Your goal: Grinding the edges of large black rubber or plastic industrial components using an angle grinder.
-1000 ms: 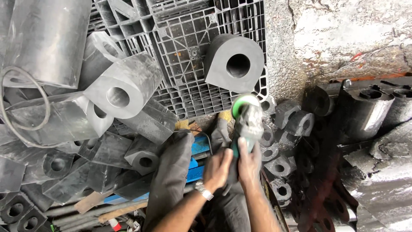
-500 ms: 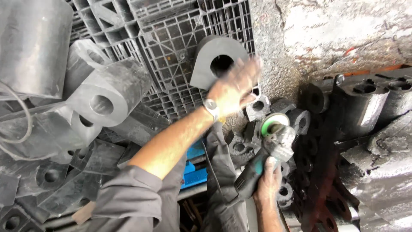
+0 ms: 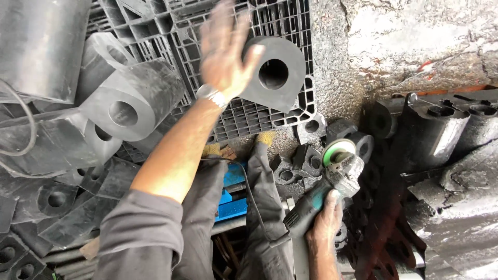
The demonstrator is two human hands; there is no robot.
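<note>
Up on the grey plastic pallet [image 3: 155, 21], the left hand [image 3: 225, 49] is spread open against a black rubber block [image 3: 277, 72] with a round hole — fingers not closed on it. Lower down, the right hand [image 3: 324, 223] grips an angle grinder [image 3: 324, 189] by its body, disc near small rubber pieces [image 3: 301, 163].

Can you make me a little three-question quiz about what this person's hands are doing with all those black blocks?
1. True or false: the right hand holds an angle grinder.
2. The left hand reaches toward: A) a black block with a round hole, B) a hammer, C) a bucket.
3. What does that block rest on?

Key: 1 true. 2 A. 3 A grey plastic pallet.
</note>
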